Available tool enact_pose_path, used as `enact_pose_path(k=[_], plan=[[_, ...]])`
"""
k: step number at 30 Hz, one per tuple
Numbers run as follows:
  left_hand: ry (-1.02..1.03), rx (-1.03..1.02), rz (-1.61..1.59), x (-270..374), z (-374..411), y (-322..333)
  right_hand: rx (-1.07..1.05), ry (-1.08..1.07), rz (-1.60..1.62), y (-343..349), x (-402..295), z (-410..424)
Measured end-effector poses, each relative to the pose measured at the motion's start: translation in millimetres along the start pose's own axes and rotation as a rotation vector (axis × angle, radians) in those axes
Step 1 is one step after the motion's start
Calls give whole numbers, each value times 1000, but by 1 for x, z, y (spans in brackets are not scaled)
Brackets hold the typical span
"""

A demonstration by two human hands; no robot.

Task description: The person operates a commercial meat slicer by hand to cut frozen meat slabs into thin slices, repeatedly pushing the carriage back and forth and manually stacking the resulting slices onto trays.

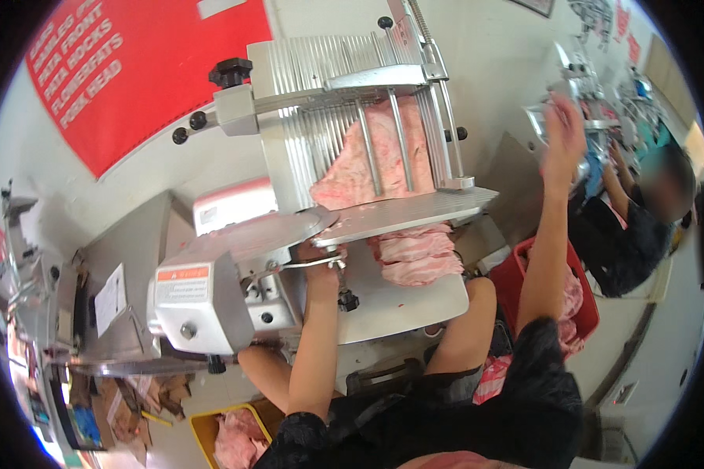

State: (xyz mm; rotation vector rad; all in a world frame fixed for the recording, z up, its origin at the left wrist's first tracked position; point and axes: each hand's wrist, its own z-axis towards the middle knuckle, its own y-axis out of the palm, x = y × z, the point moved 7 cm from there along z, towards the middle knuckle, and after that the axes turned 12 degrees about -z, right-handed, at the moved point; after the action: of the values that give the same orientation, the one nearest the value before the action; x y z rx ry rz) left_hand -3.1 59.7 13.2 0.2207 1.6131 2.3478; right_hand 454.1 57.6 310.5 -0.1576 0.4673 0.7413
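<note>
In front of me stands a metal meat slicer [211,305] with a round blade [264,231]. A slab of raw meat [381,155] lies on its ribbed carriage [299,123], beneath metal rods. My left hand [322,258] reaches under the slicer's plate beside the blade; its fingers are mostly hidden. Layered slices of fatty meat [419,255] rest on the pale receiving tray [405,308], to the right of that hand. My right hand [565,126] is raised to the right of the slicer, away from it, and looks blurred; no object shows clearly in it.
A red crate [586,299] of meat stands at my right, and a yellow crate [199,425] of meat at lower left. Another person [628,234] works at a machine on the right. A steel table [123,234] holds a paper sheet [111,299].
</note>
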Motion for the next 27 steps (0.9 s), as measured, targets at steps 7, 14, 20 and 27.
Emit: enact_pose_path(k=[7, 14, 20, 27], plan=[[353, 460, 176, -20, 12, -5, -576, -536, -720, 278, -25, 126], [364, 389, 142, 5, -1, -8, -823, -955, -1154, 464, -129, 29], [178, 73, -3, -10, 16, -23, -790, -908, -1011, 511, -168, 9], [290, 219, -31, -19, 11, -17, -800, -865, -874, 523, -193, -12]])
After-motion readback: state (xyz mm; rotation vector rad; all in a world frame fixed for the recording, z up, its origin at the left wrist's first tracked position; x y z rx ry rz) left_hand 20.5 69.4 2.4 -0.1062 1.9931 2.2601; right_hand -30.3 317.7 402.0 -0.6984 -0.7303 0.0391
